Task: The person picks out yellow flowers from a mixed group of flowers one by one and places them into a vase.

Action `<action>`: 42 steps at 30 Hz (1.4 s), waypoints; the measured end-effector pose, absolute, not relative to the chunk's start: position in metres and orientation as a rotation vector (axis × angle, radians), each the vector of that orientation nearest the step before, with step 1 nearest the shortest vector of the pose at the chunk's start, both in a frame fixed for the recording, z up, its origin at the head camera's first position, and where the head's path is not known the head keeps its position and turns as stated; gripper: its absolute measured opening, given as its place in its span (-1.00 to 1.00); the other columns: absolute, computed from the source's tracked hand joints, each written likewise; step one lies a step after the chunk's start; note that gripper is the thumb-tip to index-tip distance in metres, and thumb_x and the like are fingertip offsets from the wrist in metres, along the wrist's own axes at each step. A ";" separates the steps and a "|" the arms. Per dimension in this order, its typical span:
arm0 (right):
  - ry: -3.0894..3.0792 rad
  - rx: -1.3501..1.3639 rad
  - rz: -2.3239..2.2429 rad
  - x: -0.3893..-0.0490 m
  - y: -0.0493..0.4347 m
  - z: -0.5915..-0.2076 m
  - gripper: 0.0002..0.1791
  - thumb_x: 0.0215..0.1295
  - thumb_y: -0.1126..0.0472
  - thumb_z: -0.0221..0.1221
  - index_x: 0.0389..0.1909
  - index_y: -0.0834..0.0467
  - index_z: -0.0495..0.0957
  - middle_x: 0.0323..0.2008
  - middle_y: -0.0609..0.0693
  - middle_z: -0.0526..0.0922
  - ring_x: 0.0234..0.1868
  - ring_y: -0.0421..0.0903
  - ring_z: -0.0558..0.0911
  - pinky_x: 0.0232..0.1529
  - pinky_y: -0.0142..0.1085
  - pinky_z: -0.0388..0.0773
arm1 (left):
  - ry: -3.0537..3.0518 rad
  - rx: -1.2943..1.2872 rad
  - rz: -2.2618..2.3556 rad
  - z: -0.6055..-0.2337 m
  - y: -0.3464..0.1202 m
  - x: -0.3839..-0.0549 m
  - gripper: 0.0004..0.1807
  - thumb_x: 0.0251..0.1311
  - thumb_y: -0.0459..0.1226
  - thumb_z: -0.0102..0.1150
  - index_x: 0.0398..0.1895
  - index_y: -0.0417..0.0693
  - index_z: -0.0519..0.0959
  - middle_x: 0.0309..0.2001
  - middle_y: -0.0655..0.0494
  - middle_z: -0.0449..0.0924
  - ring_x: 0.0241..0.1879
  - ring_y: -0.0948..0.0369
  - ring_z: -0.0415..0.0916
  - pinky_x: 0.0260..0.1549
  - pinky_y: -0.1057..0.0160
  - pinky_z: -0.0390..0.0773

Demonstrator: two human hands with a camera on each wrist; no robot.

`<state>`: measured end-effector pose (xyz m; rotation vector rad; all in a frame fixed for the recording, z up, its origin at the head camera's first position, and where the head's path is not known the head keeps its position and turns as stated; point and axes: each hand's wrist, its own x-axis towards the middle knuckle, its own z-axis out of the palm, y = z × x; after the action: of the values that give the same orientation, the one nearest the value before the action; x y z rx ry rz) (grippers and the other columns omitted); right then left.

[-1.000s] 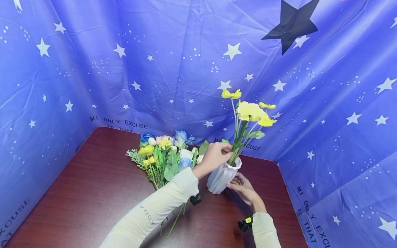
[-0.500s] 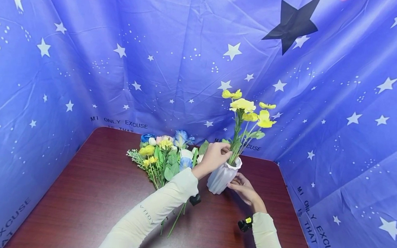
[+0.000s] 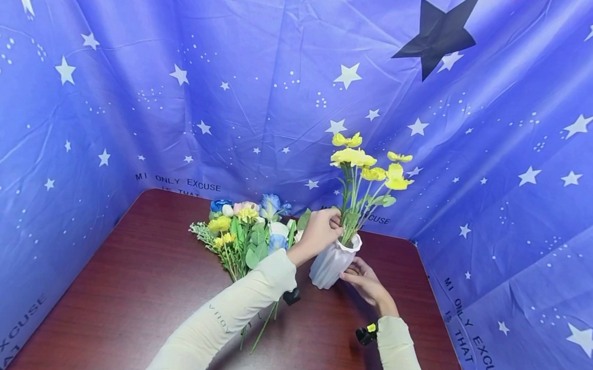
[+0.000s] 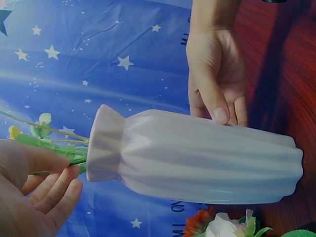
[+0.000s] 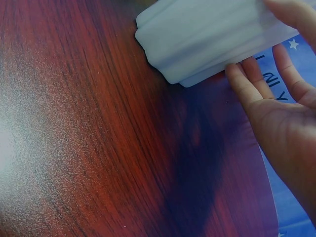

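Note:
A white fluted vase (image 3: 330,266) stands on the table with several yellow flowers (image 3: 398,178) rising from its mouth. At the rim, my left hand (image 3: 319,233) pinches the green stem of a ruffled yellow flower (image 3: 352,157); the left wrist view shows thumb and fingertips meeting on that stem (image 4: 78,162) just outside the vase's mouth. Low on the vase's right side, my right hand (image 3: 366,284) holds the wall, its thumb on the near face and its fingers reaching behind. In the right wrist view the fingers (image 5: 242,84) touch the vase (image 5: 202,44) near its base.
Left of the vase lies a loose bunch of flowers (image 3: 247,232) in yellow, blue, white and pink, stems toward the front of the dark red wooden table (image 3: 138,288). A blue starry cloth (image 3: 260,95) surrounds the table behind and at both sides.
The ruffled yellow flower has turned and shifted left, away from the other blooms in the vase. My left hand has moved slightly left with its stem; the right hand and vase stay put.

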<state>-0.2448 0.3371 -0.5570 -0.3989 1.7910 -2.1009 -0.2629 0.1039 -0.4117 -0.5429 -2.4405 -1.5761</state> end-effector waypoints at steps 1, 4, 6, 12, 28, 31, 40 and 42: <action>1.792 -0.394 -2.100 -0.245 0.337 -0.557 -0.50 0.29 0.62 0.08 0.05 0.00 0.43 -0.06 -0.12 0.67 -0.02 -0.25 0.69 0.01 -0.40 0.65 | -2.440 -0.541 -1.577 -0.412 0.104 -0.263 -0.87 0.15 -0.47 0.34 -0.23 -0.22 0.69 -0.29 -0.04 0.75 -0.30 0.24 0.67 -0.26 0.51 0.62; 1.798 -0.382 -2.096 -0.244 0.337 -0.555 -0.50 0.29 0.61 0.09 0.05 -0.01 0.43 -0.06 -0.13 0.67 -0.03 -0.26 0.69 0.01 -0.38 0.65 | -2.445 -0.543 -1.577 -0.411 0.104 -0.262 -0.88 0.14 -0.48 0.34 -0.25 -0.21 0.68 -0.30 -0.03 0.74 -0.33 0.26 0.63 -0.27 0.51 0.61; 1.802 -0.378 -2.091 -0.244 0.337 -0.555 -0.50 0.29 0.60 0.10 0.05 -0.02 0.43 -0.06 -0.14 0.67 -0.03 -0.26 0.69 0.02 -0.37 0.64 | -2.452 -0.549 -1.580 -0.411 0.104 -0.262 -0.89 0.15 -0.48 0.33 -0.25 -0.22 0.68 -0.29 -0.04 0.74 -0.33 0.27 0.62 -0.28 0.52 0.60; 1.806 -0.364 -2.086 -0.244 0.338 -0.555 -0.51 0.29 0.59 0.12 0.05 -0.03 0.44 -0.06 -0.13 0.67 -0.02 -0.26 0.69 0.04 -0.36 0.64 | -2.467 -0.591 -1.572 -0.412 0.103 -0.261 -0.93 0.16 -0.45 0.32 -0.29 -0.24 0.70 -0.31 -0.03 0.77 -0.32 0.26 0.65 -0.29 0.54 0.60; 1.803 -0.390 -2.092 -0.245 0.337 -0.558 -0.52 0.31 0.59 0.10 0.04 -0.02 0.44 -0.06 -0.14 0.66 -0.02 -0.26 0.68 0.01 -0.41 0.65 | -2.504 -0.716 -1.489 -0.413 0.100 -0.260 -0.84 0.29 -0.35 0.22 -0.31 -0.19 0.77 -0.42 0.03 0.76 -0.50 0.38 0.52 -0.44 0.55 0.53; 1.804 -0.382 -2.092 -0.245 0.337 -0.558 -0.52 0.31 0.59 0.10 0.04 -0.03 0.43 -0.06 -0.14 0.67 -0.03 -0.26 0.68 0.00 -0.42 0.65 | -2.529 -0.701 -1.463 -0.413 0.100 -0.260 -0.85 0.28 -0.34 0.25 -0.37 -0.16 0.78 -0.47 0.07 0.74 -0.56 0.41 0.46 -0.50 0.56 0.49; 1.801 -0.375 -2.109 -0.244 0.338 -0.558 -0.51 0.30 0.60 0.09 0.06 -0.02 0.44 -0.05 -0.13 0.67 -0.01 -0.26 0.69 0.02 -0.41 0.66 | -2.676 -0.639 -1.228 -0.408 0.102 -0.261 -0.88 0.27 -0.25 0.34 -0.34 -0.04 0.83 -0.36 0.14 0.82 -0.47 0.35 0.64 -0.48 0.54 0.52; 1.802 -0.364 -2.109 -0.244 0.337 -0.558 -0.51 0.30 0.59 0.10 0.06 -0.02 0.44 -0.05 -0.13 0.67 -0.01 -0.26 0.70 0.04 -0.40 0.66 | -2.702 -0.636 -1.191 -0.406 0.102 -0.261 -0.88 0.26 -0.23 0.36 -0.36 -0.02 0.83 -0.34 0.15 0.83 -0.44 0.32 0.68 -0.45 0.52 0.55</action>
<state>-0.2437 0.3374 -0.5578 -0.3636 1.8017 -2.1094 -0.2609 0.1019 -0.4060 -0.6358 -2.7018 -1.1912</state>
